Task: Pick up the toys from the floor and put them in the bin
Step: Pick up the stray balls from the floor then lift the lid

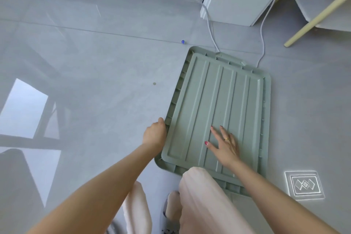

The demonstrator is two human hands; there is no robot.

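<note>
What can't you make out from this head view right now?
- Bin contents: the green lid covers the whole top, so no toys are visible inside.
- Left hand fingers: curled over the lid's edge, out of sight.
- Small blue object on the floor: too small to identify.
- Lid's near edge: hidden behind the knee.
- Right hand lies flat on the lid.

Bare floor [95,81] left; lid [218,104], cables [209,24] right.

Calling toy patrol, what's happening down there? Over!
Left hand grips the green bin lid at its edge; right hand flat on top. Small blue toy on the floor beyond the lid. White cables nearby.
</note>
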